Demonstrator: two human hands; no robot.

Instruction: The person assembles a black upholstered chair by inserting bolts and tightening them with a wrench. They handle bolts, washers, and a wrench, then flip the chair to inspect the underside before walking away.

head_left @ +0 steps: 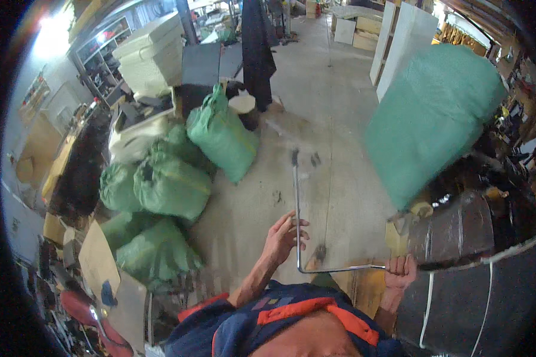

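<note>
A thin silver metal rod [298, 208], bent at about a right angle, is held up in front of my body. Its long arm points away from me and ends in a dark tip [295, 157]. My right hand [401, 272] is closed around the end of the other arm, at the right. Beside the long arm is my left hand [284, 238], its fingers stretched apart and passing behind the metal. Whether those fingers touch the rod cannot be made out.
Stuffed green sacks [173, 184] pile up at the left, with white foam boxes [149, 56] behind. A big green bale [432, 113] stands to the right, above a dark strapped bundle [458, 303]. White panels [402, 44] lean at the far right. Concrete floor [351, 178] runs between.
</note>
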